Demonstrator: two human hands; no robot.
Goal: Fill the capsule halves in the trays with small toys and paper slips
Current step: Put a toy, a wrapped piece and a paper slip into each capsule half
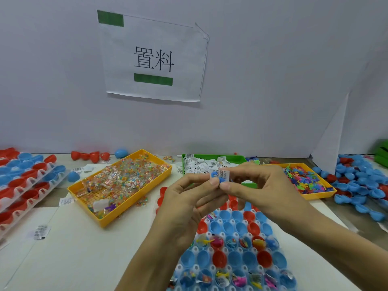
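A clear tray holding red and blue capsule halves lies in front of me; some halves hold small toys and slips, others are bare. Above it, my left hand and my right hand meet at the fingertips, both pinching a small printed paper slip with a small blue piece behind it. A yellow bin of bagged colourful beads stands at the left. The green bin of paper slips sits behind my hands. A yellow bin of small plastic toys is at the right.
Stacked trays of red and blue halves line the left edge. A loose heap of blue and red halves lies at the far right. Loose slips lie on the table. A white wall with a paper sign stands close behind.
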